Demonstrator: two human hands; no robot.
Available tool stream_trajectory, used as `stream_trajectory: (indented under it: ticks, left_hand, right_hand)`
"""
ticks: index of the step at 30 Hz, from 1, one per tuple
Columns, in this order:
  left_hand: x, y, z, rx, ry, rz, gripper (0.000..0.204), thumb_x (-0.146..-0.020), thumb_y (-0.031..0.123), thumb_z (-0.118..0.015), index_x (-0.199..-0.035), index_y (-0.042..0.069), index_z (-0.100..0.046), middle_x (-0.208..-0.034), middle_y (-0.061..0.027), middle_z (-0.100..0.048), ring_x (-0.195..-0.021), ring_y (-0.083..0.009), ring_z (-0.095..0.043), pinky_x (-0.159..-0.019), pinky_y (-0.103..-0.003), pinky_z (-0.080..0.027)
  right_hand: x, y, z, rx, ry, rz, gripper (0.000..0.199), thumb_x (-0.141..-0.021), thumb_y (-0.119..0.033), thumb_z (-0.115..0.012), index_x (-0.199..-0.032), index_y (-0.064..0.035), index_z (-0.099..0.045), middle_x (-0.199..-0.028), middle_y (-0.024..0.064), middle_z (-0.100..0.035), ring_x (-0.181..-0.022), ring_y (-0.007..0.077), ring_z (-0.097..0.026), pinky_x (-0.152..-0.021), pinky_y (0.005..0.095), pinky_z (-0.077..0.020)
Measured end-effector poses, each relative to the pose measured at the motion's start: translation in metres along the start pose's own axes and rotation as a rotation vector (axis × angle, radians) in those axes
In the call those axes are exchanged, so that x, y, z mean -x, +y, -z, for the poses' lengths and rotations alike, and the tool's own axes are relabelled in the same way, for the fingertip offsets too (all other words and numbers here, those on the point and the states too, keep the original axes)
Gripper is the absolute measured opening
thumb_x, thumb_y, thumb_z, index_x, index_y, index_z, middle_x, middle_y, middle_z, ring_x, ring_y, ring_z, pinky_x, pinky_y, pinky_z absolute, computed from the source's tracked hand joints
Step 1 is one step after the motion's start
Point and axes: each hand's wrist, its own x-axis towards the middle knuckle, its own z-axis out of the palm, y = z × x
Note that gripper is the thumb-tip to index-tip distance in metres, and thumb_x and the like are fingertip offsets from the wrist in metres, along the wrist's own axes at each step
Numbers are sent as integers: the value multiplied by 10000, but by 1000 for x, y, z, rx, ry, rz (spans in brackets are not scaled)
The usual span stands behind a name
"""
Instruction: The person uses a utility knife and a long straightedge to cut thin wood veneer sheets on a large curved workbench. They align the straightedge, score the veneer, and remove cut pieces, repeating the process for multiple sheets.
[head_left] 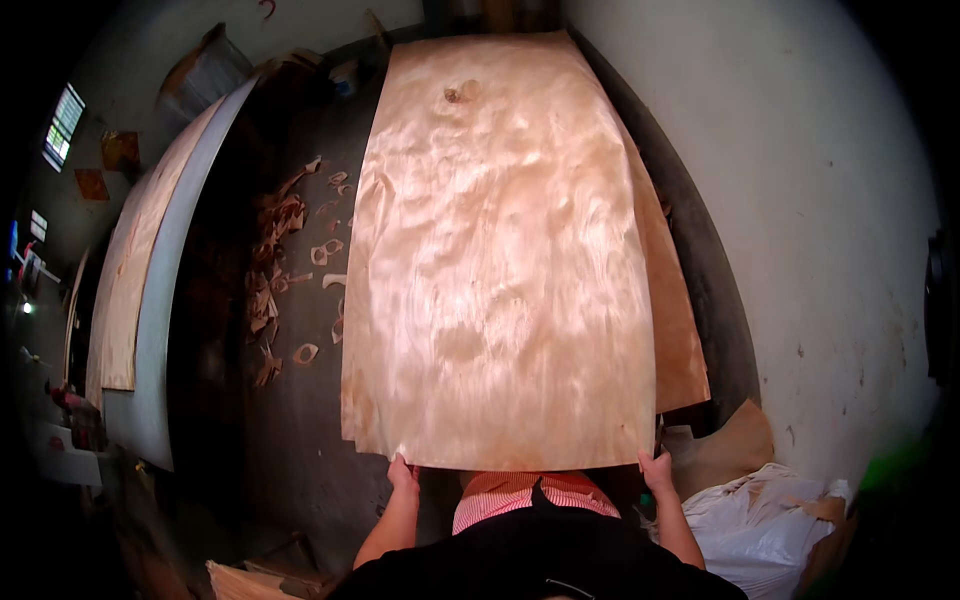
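A large, thin sheet of pale wood veneer point(510, 280) with a wavy surface stretches out in front of me. My left hand point(402, 472) pinches its near left corner, and my right hand point(655, 470) grips the near right corner. Toward the far end the sheet has a dark knot point(453, 95). Beneath it, a browner sheet point(672, 320) sticks out on the right side, and another edge shows at the lower left. What supports the sheets is hidden under them.
Veneer scraps point(268, 285) litter the dark floor on the left. Beyond them stands a pale-topped table point(160, 330) bearing more wood sheets point(135, 270). A bare wall point(800, 220) runs along the right. Near my right arm lie white plastic sacking point(755, 525) and a brown sheet piece point(730, 450).
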Motion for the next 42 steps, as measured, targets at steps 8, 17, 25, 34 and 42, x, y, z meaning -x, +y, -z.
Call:
stream_trajectory:
  ticks: [8,17,25,34,42]
  left_hand:
    - [-22,-64,-60,-65,88,-118,166,-847,252,-484,-868,93,-529,-759,-3,-568,-599,-104,-534,-442,-201,-400]
    - [-51,-132,-62,263,66,172,415,-821,339,-518,-1107,46,-444,-1042,-112,-529,-940,-251,-528,-796,-369,-439]
    - [-132,-151,-28,499,230,161,341,-788,266,-598,-1026,38,-508,-968,-97,-571,-857,-228,-562,-733,-351,-468]
    - [-172,-141,-1,229,339,172,159,-816,227,-554,-905,102,-512,-827,-8,-563,-738,-140,-537,-646,-290,-431]
    - [-189,-150,4,49,361,193,137,-823,245,-537,-885,123,-522,-808,10,-566,-693,-108,-521,-605,-267,-409]
  right_hand:
    - [-93,38,4,160,33,13,157,-723,-94,-549,-840,5,-511,-536,21,-489,-412,93,-449,-386,235,-353]
    - [-135,109,25,798,167,244,395,-747,-203,-564,-1038,53,-494,-829,161,-595,-734,240,-583,-652,314,-450]
    - [-157,116,16,945,22,-142,487,-770,-296,-557,-1102,33,-421,-623,107,-562,-570,209,-561,-549,315,-438]
    - [-159,152,7,1238,-103,-47,369,-746,-335,-572,-898,-13,-476,-617,95,-596,-617,230,-591,-603,345,-444]
    - [-155,151,-8,1183,-146,-82,326,-746,-328,-571,-831,-28,-474,-599,79,-594,-627,231,-592,-612,340,-445]
